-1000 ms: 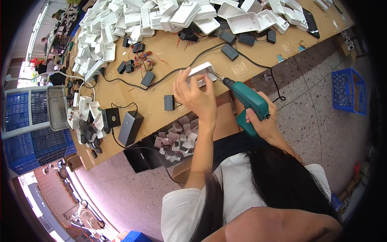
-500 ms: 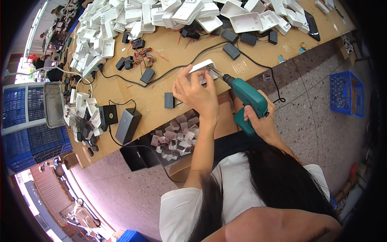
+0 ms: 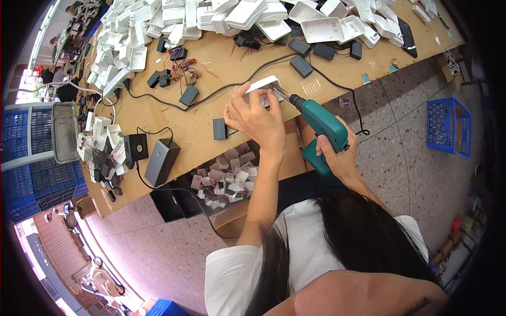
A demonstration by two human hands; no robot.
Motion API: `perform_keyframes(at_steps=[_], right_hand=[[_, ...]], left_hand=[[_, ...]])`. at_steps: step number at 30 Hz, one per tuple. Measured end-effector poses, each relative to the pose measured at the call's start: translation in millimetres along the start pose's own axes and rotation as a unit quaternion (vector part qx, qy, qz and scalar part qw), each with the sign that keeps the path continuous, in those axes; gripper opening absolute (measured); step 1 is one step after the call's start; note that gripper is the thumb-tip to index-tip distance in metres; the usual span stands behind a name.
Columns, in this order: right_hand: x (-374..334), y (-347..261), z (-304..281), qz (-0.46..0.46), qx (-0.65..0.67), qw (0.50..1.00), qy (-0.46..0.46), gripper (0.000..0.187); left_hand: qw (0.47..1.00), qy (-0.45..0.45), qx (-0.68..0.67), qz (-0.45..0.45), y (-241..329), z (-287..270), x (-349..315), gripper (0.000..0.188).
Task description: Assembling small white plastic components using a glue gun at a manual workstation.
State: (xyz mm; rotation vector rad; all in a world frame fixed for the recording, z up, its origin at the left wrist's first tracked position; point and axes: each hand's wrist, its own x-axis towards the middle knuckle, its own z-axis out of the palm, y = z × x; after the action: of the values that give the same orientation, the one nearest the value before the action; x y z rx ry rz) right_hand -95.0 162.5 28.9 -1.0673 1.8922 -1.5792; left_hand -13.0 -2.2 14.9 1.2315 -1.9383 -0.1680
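White plastic casing (image 3: 262, 86) sits at the desk (image 3: 211, 58) edge; your left hand (image 3: 256, 118) pins it steady, fingers closed, while your right hand (image 3: 334, 156) grips the green drill (image 3: 321, 129), apparently driving a screw.

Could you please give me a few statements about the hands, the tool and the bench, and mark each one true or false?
1. The right hand holds a green power screwdriver. True.
2. The left hand rests flat on the floor. False: it holds a white casing at the bench.
3. The screwdriver's tip points at the white casing. True.
4. The blue crate stands on the bench. False: it stands on the floor.
5. White casings are piled at the bench's far side. True.
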Motion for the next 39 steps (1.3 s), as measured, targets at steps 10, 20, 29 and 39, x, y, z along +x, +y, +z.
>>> perform_keyframes(at_steps=[10,20,29,39], right_hand=[[-3.3,-4.8,-0.1,0.076,0.066,0.995,0.024,0.024],[-0.4,-1.1,-1.0,-0.014,0.021,1.0,0.007,0.013],[0.5,-9.5,1.4,0.027,0.028,0.999,-0.003,0.017],[0.5,-3.5,-0.2,-0.03,-0.034,0.999,-0.011,0.022]], left_hand=[[1.0,0.006,-0.005,0.007,-2.2,1.2,-0.5,0.013],[1.0,0.016,-0.009,0.011,-3.3,2.4,-0.1,0.013],[1.0,0.016,-0.001,0.008,-3.2,2.7,-0.3,0.012],[1.0,0.009,-0.018,0.01,-5.2,2.6,-0.7,0.016]])
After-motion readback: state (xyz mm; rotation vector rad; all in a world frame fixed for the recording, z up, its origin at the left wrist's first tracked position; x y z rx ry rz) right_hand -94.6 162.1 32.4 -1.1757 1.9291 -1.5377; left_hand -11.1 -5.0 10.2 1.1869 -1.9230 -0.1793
